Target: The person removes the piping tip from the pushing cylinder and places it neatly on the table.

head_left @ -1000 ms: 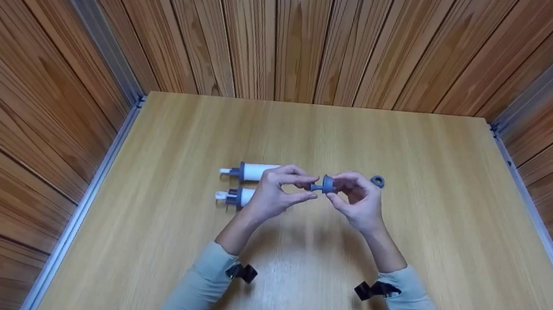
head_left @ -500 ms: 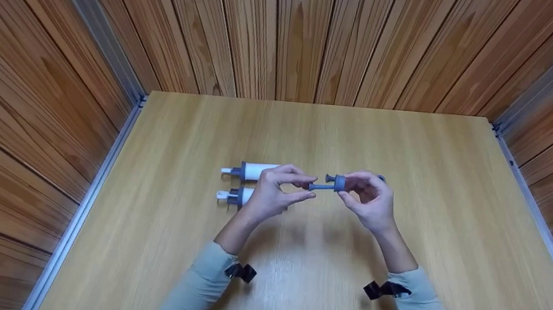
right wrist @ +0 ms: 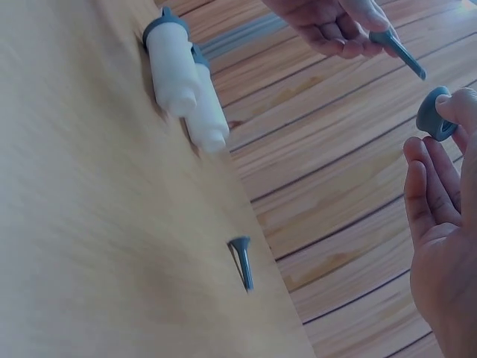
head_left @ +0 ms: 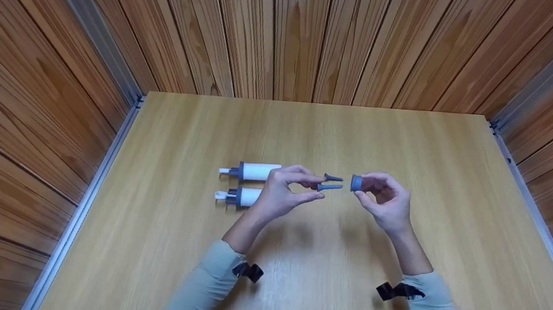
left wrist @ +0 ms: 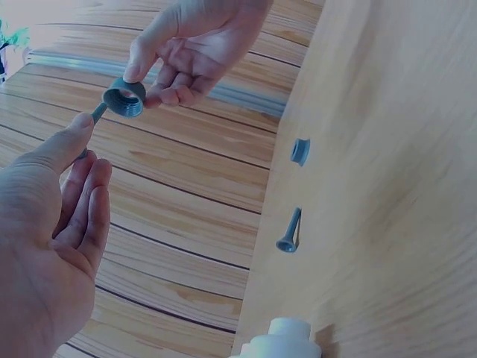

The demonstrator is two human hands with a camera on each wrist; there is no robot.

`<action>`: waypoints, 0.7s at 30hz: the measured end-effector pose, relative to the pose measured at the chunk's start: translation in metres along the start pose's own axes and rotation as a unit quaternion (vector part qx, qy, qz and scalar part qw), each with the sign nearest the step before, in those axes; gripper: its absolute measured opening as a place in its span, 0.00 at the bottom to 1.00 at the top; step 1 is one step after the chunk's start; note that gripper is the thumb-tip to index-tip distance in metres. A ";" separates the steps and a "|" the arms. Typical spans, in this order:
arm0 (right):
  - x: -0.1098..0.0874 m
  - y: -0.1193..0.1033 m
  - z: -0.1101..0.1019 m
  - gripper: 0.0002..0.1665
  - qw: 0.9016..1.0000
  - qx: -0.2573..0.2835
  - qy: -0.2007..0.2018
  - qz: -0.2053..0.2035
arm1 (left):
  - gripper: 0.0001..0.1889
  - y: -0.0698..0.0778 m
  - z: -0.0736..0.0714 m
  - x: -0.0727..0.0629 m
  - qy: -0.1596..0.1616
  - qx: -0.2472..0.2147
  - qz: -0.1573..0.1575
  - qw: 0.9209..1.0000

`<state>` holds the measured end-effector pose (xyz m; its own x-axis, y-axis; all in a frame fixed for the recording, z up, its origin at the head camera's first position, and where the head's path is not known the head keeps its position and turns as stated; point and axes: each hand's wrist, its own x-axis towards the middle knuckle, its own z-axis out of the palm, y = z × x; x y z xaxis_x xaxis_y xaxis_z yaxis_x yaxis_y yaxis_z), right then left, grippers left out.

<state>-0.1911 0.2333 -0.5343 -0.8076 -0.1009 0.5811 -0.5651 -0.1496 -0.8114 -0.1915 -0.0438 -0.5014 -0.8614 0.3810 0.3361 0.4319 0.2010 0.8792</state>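
My left hand (head_left: 285, 192) pinches the flared end of a thin blue-grey nozzle (head_left: 330, 187) between thumb and fingers; its narrow end points right. My right hand (head_left: 387, 202) holds a blue-grey ring cap (head_left: 356, 183) by its edge, a short gap from the nozzle tip. Inside the cap (left wrist: 123, 98), threads show in the left wrist view. A second flared nozzle (right wrist: 244, 261) lies on the table beyond the hands. Another ring cap (left wrist: 300, 152) rests on the tabletop, hidden in the head view.
Two white cylinders with dark grey ends, an upper one (head_left: 260, 172) and a lower one (head_left: 250, 197), lie side by side left of the hands, partly behind the left hand. Wooden panel walls (head_left: 299, 34) enclose the table (head_left: 197, 126) at the back and sides.
The right hand has moved right with the ring cap, drawing it off the nozzle; the two are now apart. The left hand has shifted slightly right, still holding the nozzle.
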 end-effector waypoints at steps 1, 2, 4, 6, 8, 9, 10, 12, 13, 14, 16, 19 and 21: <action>-0.001 0.000 -0.003 0.21 1.000 0.001 0.005 0.000 | 0.16 0.001 0.002 0.001 0.000 -0.001 0.001 1.000; -0.001 0.000 -0.005 0.21 1.000 -0.002 0.010 -0.001 | 0.16 0.001 0.003 0.002 -0.002 -0.002 0.002 1.000; -0.003 0.000 -0.011 0.21 1.000 -0.006 0.016 -0.002 | 0.16 0.002 0.007 0.004 -0.002 -0.006 0.002 1.000; -0.005 0.000 -0.018 0.21 1.000 -0.009 0.020 -0.001 | 0.16 0.002 0.011 0.006 -0.003 -0.010 -0.001 1.000; -0.006 -0.002 -0.024 0.21 1.000 -0.017 0.020 0.000 | 0.16 0.001 0.015 0.008 -0.005 -0.013 -0.007 1.000; -0.006 -0.003 -0.026 0.21 1.000 -0.016 0.023 0.003 | 0.16 0.001 0.017 0.009 -0.006 -0.017 -0.009 1.000; -0.006 -0.004 -0.029 0.21 0.999 -0.018 0.026 0.007 | 0.16 0.001 0.018 0.010 -0.006 -0.020 -0.010 1.000; -0.006 -0.006 -0.034 0.21 0.999 -0.016 0.034 0.010 | 0.16 0.001 0.022 0.012 -0.006 -0.030 -0.015 0.999; -0.005 -0.007 -0.037 0.21 0.999 -0.015 0.037 0.011 | 0.16 0.001 0.023 0.013 -0.006 -0.034 -0.017 0.999; -0.005 -0.008 -0.039 0.21 0.999 -0.016 0.040 0.011 | 0.16 0.002 0.024 0.015 -0.006 -0.038 -0.018 0.999; -0.004 -0.009 -0.044 0.21 0.999 -0.016 0.042 0.010 | 0.17 0.002 0.027 0.017 -0.008 -0.041 -0.022 0.999; -0.005 -0.008 -0.050 0.21 0.999 -0.023 0.037 0.007 | 0.17 0.002 0.031 0.020 -0.011 -0.039 -0.028 0.999; -0.005 -0.008 -0.053 0.21 0.999 -0.028 0.036 0.009 | 0.17 0.000 0.035 0.021 -0.012 -0.041 -0.032 0.999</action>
<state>-0.1918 0.2870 -0.5343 -0.8262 -0.0310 0.5625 -0.5579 -0.0937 -0.8246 -0.2003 -0.0044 -0.5056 -0.8795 0.3918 0.2701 0.3512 0.1514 0.9240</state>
